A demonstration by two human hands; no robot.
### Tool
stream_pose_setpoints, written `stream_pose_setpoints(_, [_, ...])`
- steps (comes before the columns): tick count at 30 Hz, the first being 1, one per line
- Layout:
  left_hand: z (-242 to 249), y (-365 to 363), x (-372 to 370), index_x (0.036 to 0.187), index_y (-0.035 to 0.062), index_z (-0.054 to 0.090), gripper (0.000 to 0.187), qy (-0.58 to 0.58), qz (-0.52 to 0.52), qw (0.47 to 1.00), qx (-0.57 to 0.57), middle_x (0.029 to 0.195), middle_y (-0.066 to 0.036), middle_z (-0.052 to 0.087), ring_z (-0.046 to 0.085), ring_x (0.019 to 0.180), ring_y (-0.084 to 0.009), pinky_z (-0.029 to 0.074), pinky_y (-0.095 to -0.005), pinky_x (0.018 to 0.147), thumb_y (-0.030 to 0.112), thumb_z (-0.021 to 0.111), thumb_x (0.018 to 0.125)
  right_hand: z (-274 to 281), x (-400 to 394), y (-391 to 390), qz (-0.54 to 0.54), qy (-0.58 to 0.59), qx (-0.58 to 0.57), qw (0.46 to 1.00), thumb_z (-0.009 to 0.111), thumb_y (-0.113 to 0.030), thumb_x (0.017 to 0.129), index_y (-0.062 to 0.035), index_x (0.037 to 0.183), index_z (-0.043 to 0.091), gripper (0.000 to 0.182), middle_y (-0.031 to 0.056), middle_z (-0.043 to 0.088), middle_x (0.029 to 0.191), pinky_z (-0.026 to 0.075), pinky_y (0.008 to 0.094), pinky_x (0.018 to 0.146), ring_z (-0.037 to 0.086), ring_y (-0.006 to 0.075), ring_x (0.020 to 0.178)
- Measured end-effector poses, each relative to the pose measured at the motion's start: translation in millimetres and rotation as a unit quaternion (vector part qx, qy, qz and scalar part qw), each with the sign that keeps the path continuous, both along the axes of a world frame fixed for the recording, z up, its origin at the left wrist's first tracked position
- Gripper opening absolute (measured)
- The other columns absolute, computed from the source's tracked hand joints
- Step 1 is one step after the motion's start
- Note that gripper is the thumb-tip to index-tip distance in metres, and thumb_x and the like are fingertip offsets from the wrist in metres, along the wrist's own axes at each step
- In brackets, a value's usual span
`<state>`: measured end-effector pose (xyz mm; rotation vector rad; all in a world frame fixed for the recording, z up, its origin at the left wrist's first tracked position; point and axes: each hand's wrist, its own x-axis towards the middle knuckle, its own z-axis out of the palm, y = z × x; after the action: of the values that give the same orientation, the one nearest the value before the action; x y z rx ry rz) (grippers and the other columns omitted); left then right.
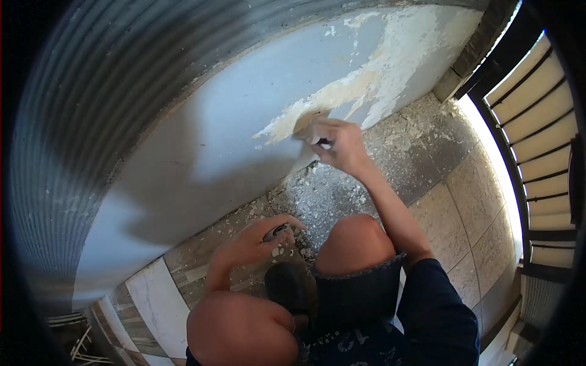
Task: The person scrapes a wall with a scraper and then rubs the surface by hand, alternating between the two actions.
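My right hand [342, 145] is raised against the lower wall [238, 91], at the edge of a patch of bare plaster [342, 91] where the paint is gone. Its fingers are closed round something small that I cannot make out, with a bit of white showing between them. Low on the left, my left hand [259, 239] is curled above the floor near my knee. A small dark and silvery object [278, 233] shows within its fingers. Paint flakes and dust [317, 198] lie along the foot of the wall.
Ribbed grey cladding [67, 122] covers the upper wall. A dark barred gate [531, 146] stands at the right, beside beige floor tiles [464, 207]. My bent knees and a dark shoe [287, 287] are below. More flakes [421, 131] lie near the wall's right end.
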<state>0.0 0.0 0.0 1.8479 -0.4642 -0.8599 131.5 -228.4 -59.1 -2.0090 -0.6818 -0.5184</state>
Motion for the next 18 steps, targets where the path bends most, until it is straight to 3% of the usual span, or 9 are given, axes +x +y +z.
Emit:
stream_pose_setpoints(2, [-4,1,2,0.120,0.0075,0.056,0.025,-0.027,0.007,1.000,-0.009,0.092,-0.009,0.065,0.061,0.085,-0.0165,0.048,-0.0328,0.082,0.009,0.051,0.096,-9,-3,-1,0.061,0.033,-0.077,0.995,0.070,-0.004,0.065,-0.0097,0.073,0.060,0.014,0.0064,0.063,0.080,0.050,0.0373,0.062,0.064,0.0286,0.073])
stream_pose_setpoints(9, [3,5,-14,0.119,0.0073,0.056,0.024,-0.030,0.020,0.999,-0.010,0.089,-0.008,0.064,0.060,0.084,-0.0150,0.048,-0.0317,0.079,0.010,0.049,0.097,19,-27,-32,0.133,0.120,-0.153,0.972,0.075,-0.004,0.063,-0.0058,0.073,0.064,0.015,0.0099,0.065,0.079,0.050,0.0380,0.063,0.065,0.0301,0.072])
stream_pose_setpoints(11, [8,5,-14,0.119,0.0071,0.056,0.024,-0.012,0.020,1.000,0.005,0.089,-0.007,0.064,0.060,0.084,-0.0133,0.048,-0.0303,0.079,0.011,0.049,0.097,31,-31,-38,0.158,0.295,-0.154,0.930,0.078,-0.006,0.064,-0.0031,0.077,0.069,0.016,0.0136,0.068,0.080,0.052,0.0363,0.066,0.067,0.0294,0.074])
stream_pose_setpoints(14, [8,9,-16,0.119,0.0075,0.057,0.024,-0.038,0.030,0.999,-0.009,0.088,-0.006,0.063,0.059,0.084,-0.0124,0.048,-0.0294,0.079,0.011,0.049,0.097,50,-32,-47,0.163,0.221,-0.201,0.940,0.079,-0.006,0.065,-0.0019,0.080,0.072,0.017,0.0145,0.070,0.080,0.053,0.0346,0.070,0.069,0.0280,0.077])
stream_pose_setpoints(18, [16,12,-16,0.119,0.0078,0.057,0.024,-0.046,0.034,0.998,-0.016,0.088,-0.005,0.062,0.059,0.085,-0.0118,0.048,-0.0293,0.080,0.011,0.049,0.097,77,-32,-58,0.121,0.209,-0.231,0.943,0.079,-0.009,0.069,-0.0058,0.087,0.075,0.018,0.0130,0.069,0.085,0.054,0.0335,0.068,0.068,0.0231,0.074])
